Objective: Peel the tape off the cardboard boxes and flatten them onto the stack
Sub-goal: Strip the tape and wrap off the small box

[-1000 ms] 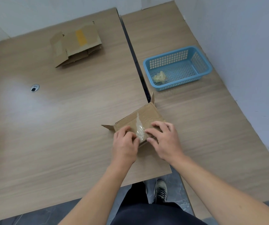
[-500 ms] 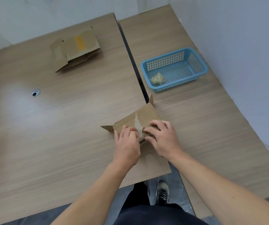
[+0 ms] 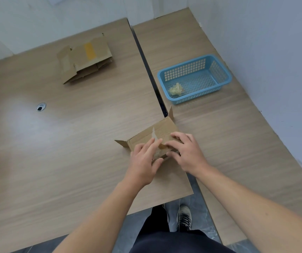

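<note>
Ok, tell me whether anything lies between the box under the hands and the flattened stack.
Nothing visible does. Bare tabletop runs from the cardboard box to the flattened stack. The round grommet lies left of that line; the blue basket sits off to the right.

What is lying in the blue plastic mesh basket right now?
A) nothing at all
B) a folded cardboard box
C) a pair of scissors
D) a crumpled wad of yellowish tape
D: a crumpled yellowish wad of tape sits in the near-left corner of the blue plastic mesh basket; nothing else shows inside.
</note>
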